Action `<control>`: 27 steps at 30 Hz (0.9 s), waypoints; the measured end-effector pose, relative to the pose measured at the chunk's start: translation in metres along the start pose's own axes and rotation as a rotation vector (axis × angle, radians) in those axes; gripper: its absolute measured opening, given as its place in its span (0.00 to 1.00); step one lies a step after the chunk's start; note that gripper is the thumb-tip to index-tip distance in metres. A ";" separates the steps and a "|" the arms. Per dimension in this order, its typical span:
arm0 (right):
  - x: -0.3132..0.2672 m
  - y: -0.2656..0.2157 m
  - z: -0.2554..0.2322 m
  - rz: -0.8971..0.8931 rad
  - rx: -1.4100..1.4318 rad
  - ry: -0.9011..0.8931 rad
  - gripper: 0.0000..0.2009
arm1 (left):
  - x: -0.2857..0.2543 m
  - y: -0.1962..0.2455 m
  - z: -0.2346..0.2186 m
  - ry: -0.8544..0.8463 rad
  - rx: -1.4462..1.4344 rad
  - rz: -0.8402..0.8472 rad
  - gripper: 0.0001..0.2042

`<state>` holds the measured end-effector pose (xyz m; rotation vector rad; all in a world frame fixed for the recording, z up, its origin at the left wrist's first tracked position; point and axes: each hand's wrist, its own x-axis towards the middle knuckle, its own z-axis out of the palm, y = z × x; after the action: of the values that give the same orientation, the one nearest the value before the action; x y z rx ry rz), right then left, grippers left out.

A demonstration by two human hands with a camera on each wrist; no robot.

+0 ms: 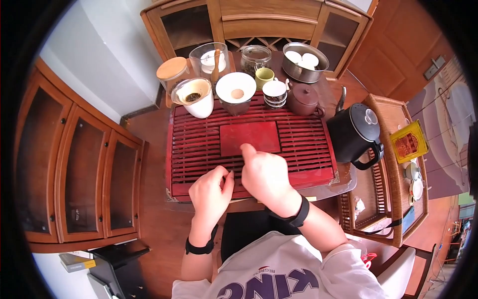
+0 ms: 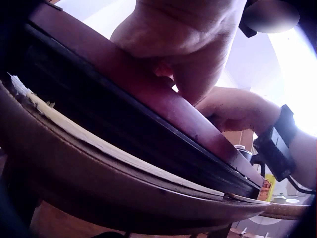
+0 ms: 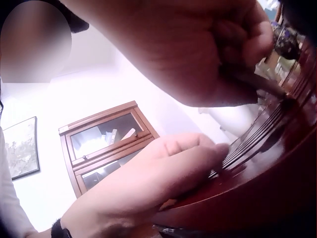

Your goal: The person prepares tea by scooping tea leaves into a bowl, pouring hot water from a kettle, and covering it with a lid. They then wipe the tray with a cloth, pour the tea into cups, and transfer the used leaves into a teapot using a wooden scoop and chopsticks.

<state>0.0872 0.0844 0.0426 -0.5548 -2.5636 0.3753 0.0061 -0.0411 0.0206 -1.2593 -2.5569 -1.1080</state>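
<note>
My right hand (image 1: 266, 174) is over the front of the red slatted tea tray (image 1: 194, 154), its fingers curled. In the right wrist view it grips a slim stick with a dark tip (image 3: 267, 88), which points down at the slats; from the head view the hand hides it. My left hand (image 1: 210, 190) rests on the tray's front edge, its fingers loosely bent and nothing showing in them. Along the tray's back stand a white pitcher (image 1: 202, 107) topped by a strainer of tea leaves, a white funnel (image 1: 226, 84), stacked cups (image 1: 275, 89) and a brown teapot (image 1: 304, 101).
A black kettle (image 1: 351, 132) stands right of the tray. Behind are a wooden-lidded jar (image 1: 172, 68), a glass jar (image 1: 255, 53), a green cup (image 1: 264, 74) and a steel bowl (image 1: 304, 74) of white cups. A wicker cart (image 1: 391, 199) with a yellow tin (image 1: 409, 141) is at the right.
</note>
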 end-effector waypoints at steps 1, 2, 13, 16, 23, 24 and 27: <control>0.003 -0.006 0.004 -0.016 0.037 -0.010 0.10 | 0.000 -0.001 -0.001 -0.016 0.010 0.001 0.07; 0.005 -0.012 0.009 -0.018 0.100 -0.024 0.09 | -0.001 -0.001 -0.002 -0.031 0.019 0.003 0.06; 0.008 0.017 0.002 0.074 0.293 -0.100 0.09 | -0.002 0.001 -0.002 -0.036 0.028 -0.005 0.08; 0.002 0.040 -0.013 0.101 0.376 -0.067 0.10 | -0.002 0.002 -0.001 -0.014 0.026 0.006 0.09; -0.017 0.082 -0.054 0.269 0.434 -0.109 0.14 | -0.003 0.000 0.003 0.011 0.028 0.007 0.09; -0.020 0.088 -0.057 0.281 0.441 -0.102 0.15 | -0.003 0.000 0.003 0.010 0.030 0.009 0.09; -0.029 0.103 -0.066 0.322 0.380 -0.053 0.15 | -0.003 0.000 0.004 0.005 0.043 0.006 0.09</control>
<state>0.1766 0.1726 0.0503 -0.8173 -2.3614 0.9743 0.0091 -0.0408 0.0167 -1.2521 -2.5568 -1.0472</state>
